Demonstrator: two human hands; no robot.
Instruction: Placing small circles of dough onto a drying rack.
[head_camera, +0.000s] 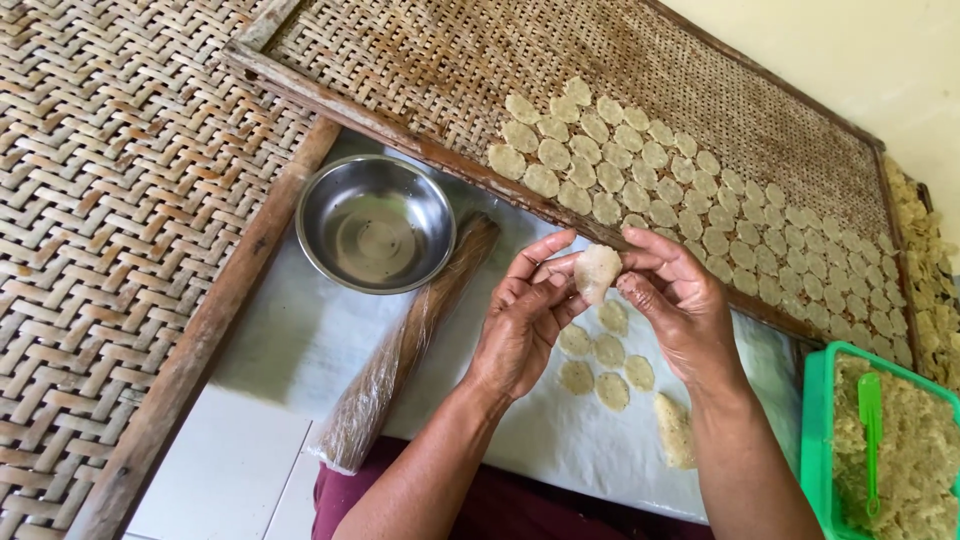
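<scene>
1. Resting nearest, at the bottom edge: dark maroon cloth (520, 505) over the lap, both forearms reaching away from it.
2. Pinching one pale, thin, flattened dough disc (597, 271) between both hands above the white work sheet (300, 340): left hand (525, 320) gripping its left edge with curled fingers, right hand (675, 300) gripping its right edge.
3. Lying below the hands: several small round dough discs (600, 365) and a pale dough lump (676, 430).
4. Sitting to the left: a round steel bowl (375, 235), a plastic-wrapped wooden rolling pin (410, 345) just beside it.
5. Filling the far woven bamboo drying tray (480, 60): rows of pressed discs (640, 165).
6. Standing near right: a green plastic tub (815, 440) holding a green spatula (871, 440).
</scene>
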